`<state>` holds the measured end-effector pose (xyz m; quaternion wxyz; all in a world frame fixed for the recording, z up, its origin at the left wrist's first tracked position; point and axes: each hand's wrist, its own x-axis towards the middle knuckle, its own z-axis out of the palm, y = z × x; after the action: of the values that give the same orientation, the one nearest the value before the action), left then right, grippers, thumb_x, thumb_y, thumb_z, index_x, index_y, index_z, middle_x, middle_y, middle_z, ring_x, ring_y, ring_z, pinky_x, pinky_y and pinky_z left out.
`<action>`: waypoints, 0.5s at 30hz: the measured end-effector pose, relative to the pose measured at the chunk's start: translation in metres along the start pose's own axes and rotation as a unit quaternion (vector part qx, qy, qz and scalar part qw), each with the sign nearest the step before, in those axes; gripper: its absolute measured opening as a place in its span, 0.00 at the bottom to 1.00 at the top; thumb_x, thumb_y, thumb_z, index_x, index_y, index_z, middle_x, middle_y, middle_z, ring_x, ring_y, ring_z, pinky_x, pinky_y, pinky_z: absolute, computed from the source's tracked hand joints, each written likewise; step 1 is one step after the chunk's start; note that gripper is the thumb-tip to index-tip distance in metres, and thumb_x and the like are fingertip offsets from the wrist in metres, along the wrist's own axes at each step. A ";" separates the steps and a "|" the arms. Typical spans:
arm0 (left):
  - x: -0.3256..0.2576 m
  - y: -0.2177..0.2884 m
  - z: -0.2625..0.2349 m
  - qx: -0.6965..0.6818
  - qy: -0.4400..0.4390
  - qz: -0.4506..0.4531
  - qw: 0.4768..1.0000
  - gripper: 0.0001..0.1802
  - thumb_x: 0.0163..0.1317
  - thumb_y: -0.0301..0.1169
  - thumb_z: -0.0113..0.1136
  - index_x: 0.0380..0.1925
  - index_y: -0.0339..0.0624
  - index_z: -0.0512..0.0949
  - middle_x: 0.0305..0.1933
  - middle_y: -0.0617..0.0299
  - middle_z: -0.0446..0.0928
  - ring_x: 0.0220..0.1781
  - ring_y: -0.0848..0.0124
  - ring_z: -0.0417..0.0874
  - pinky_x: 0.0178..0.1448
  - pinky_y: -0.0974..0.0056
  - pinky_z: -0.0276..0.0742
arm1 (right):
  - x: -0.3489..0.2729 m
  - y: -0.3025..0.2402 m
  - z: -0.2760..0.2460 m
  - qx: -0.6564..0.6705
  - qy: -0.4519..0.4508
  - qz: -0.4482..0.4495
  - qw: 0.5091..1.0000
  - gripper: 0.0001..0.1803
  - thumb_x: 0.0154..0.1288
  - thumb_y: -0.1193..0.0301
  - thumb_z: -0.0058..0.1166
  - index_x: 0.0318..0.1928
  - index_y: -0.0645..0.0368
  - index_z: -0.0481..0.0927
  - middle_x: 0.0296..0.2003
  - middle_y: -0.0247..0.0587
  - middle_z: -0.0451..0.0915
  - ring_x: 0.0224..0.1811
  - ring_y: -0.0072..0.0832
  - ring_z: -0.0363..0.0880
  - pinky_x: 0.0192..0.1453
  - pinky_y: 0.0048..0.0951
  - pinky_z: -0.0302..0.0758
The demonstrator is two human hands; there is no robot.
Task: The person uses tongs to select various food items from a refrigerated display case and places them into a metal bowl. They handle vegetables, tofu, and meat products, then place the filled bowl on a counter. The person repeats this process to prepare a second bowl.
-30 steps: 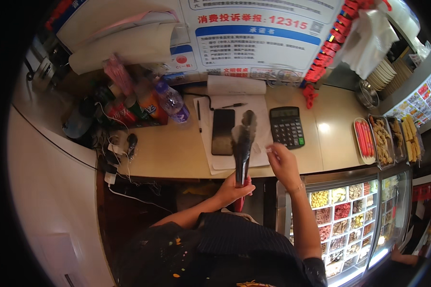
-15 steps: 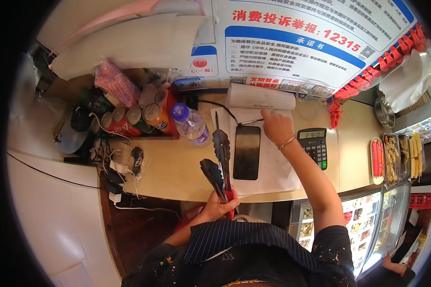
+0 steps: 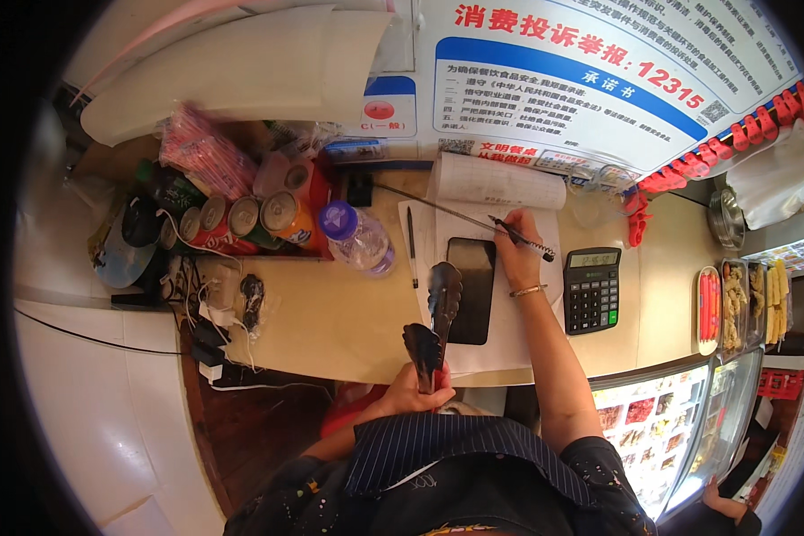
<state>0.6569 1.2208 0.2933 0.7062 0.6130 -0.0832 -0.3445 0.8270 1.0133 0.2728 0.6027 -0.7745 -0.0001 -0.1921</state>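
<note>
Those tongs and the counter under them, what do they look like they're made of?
The tongs in the left hand look like metal: dark grey scalloped ends with a dull sheen. The handle seems red, perhaps plastic-coated, but the hand hides most of it. The counter looks like smooth beige laminate or polished stone; its even colour and soft glare fit either, so I cannot say which.

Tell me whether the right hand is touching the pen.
Touching. The head view shows the right hand closed around the pen, its fingers wrapped on the barrel above the paper.
</note>
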 end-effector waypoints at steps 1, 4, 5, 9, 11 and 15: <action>-0.001 -0.001 0.001 -0.001 0.004 0.004 1.000 0.15 0.47 0.25 0.59 0.33 0.39 0.64 0.28 0.62 0.70 0.28 0.77 0.73 0.32 0.72 0.71 | 0.000 -0.008 0.001 -0.015 -0.001 -0.001 1.000 0.09 0.48 0.76 0.51 0.32 0.59 0.67 0.19 0.32 0.69 0.20 0.18 0.66 0.26 0.21 0.66; -0.001 -0.006 -0.001 -0.013 0.013 0.007 1.000 0.16 0.47 0.25 0.59 0.34 0.39 0.63 0.28 0.62 0.70 0.26 0.77 0.73 0.30 0.72 0.71 | -0.001 -0.012 0.005 -0.035 -0.016 0.010 0.999 0.09 0.48 0.76 0.52 0.32 0.58 0.68 0.19 0.34 0.70 0.20 0.21 0.68 0.27 0.22 0.67; -0.001 -0.005 0.000 -0.019 0.009 0.001 1.000 0.16 0.47 0.25 0.59 0.34 0.39 0.63 0.28 0.62 0.70 0.26 0.77 0.73 0.30 0.72 0.71 | -0.001 -0.012 0.005 -0.037 -0.023 0.015 0.999 0.09 0.48 0.75 0.52 0.32 0.58 0.68 0.18 0.35 0.70 0.20 0.22 0.69 0.27 0.23 0.68; 0.000 -0.003 0.001 -0.038 -0.001 -0.003 0.999 0.17 0.47 0.24 0.58 0.35 0.38 0.62 0.29 0.61 0.70 0.26 0.76 0.74 0.30 0.72 0.72 | -0.002 -0.013 0.004 -0.084 -0.042 0.005 0.996 0.09 0.47 0.75 0.52 0.31 0.58 0.68 0.18 0.40 0.71 0.20 0.29 0.71 0.28 0.26 0.69; -0.002 -0.004 0.001 -0.041 0.005 0.002 0.999 0.16 0.48 0.24 0.58 0.35 0.38 0.62 0.29 0.60 0.70 0.26 0.76 0.74 0.30 0.72 0.72 | -0.002 -0.015 0.006 -0.075 -0.039 -0.018 0.996 0.09 0.47 0.75 0.52 0.31 0.59 0.67 0.18 0.41 0.71 0.20 0.32 0.71 0.28 0.27 0.69; -0.003 -0.002 0.000 -0.045 0.006 -0.006 0.999 0.16 0.48 0.23 0.57 0.36 0.39 0.62 0.30 0.60 0.70 0.27 0.75 0.74 0.31 0.71 0.72 | -0.001 -0.015 0.004 -0.086 -0.029 -0.006 0.996 0.08 0.49 0.73 0.51 0.29 0.59 0.66 0.17 0.42 0.71 0.19 0.32 0.71 0.27 0.28 0.69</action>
<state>0.6534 1.2225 0.2923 0.7315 0.5831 -0.0591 -0.3485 0.8238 1.0213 0.2852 0.5322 -0.8288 -0.0057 -0.1725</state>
